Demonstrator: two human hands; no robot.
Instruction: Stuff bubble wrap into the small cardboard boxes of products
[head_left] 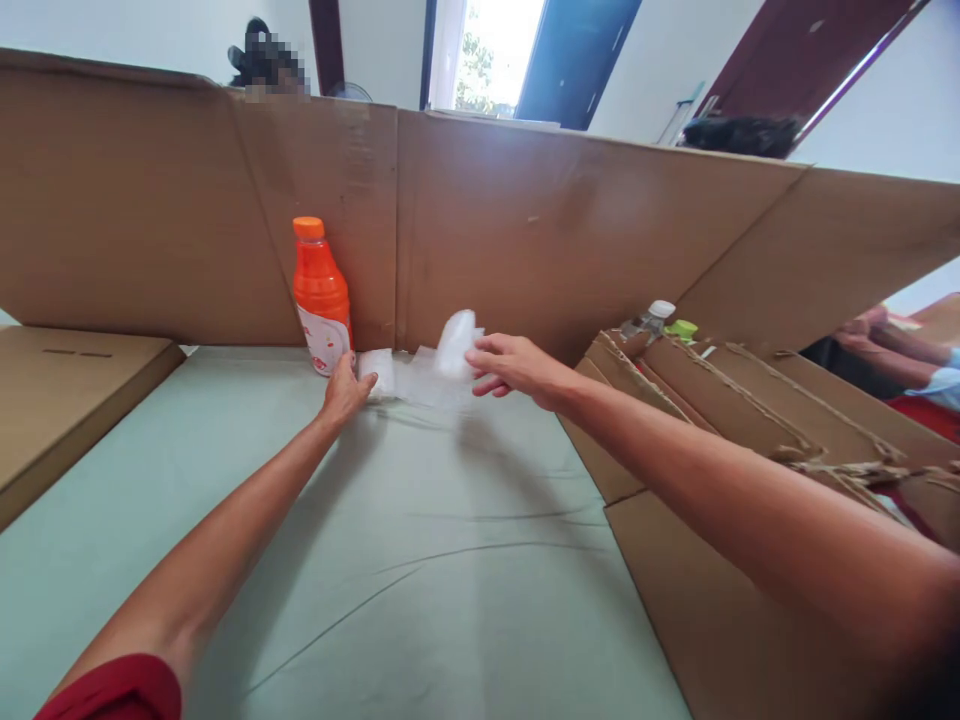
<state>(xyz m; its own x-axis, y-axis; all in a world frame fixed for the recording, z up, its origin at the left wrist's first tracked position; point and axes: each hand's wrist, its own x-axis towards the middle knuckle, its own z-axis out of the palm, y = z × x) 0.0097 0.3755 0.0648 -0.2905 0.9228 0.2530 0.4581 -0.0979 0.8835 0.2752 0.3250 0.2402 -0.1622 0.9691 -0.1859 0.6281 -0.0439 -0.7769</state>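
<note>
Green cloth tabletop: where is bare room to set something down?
The green cloth tabletop is bare between both forearms, and left toward the flat cardboard box. It is crowded at the cardboard wall: orange plastic bottle, white plastic wrap, left hand, right hand.

White walls (885, 110), bright window (491, 55), cardboard partition (562, 230)

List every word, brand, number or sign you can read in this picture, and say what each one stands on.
No text can be read anywhere in this view.
Orange bottle: its white label carries red marks, too small and blurred to read.
Cardboard wall: plain, no print visible.
White plastic wrap between the left hand and right hand: no lettering visible.
Bottles in the cardboard box: only the caps show.
</note>
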